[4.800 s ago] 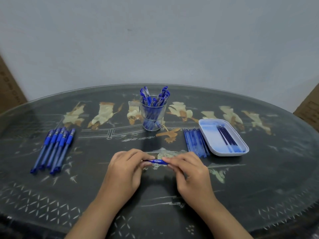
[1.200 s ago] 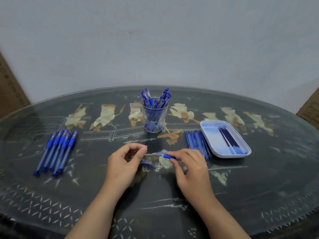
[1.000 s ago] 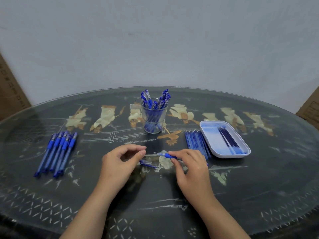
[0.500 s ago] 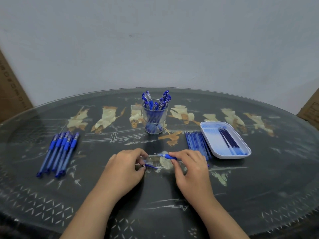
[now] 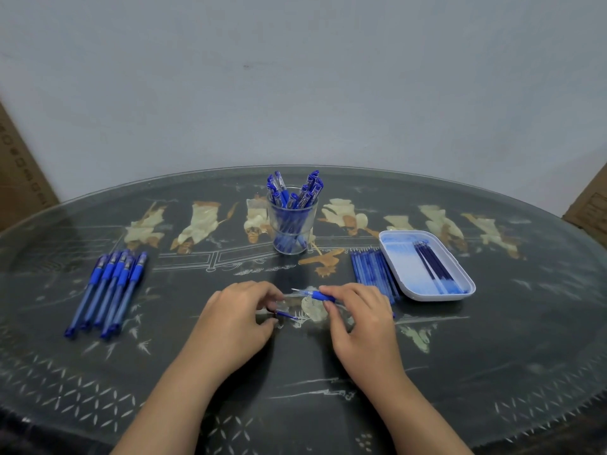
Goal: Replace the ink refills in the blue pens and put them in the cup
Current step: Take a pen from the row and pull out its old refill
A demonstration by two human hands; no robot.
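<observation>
Hands meet over the dark glass-topped table (image 5: 460, 372). The left hand (image 5: 236, 320) pinches a clear blue-clipped cap (image 5: 286, 314); the right hand (image 5: 358, 320) pinches the uncapped blue plastic pen (image 5: 314, 294), probably ready for dismantling. Loose blue refills (image 5: 372, 270) lie just beyond the right hand, and the clear glass cup (image 5: 292, 224) stands farther ahead.

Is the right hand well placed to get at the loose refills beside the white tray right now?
Likely yes: the loose refills lie just past the right hand, with nothing between them. The catch is that it is busy pinching the pen by its grip, so it would have to free itself first.
</observation>
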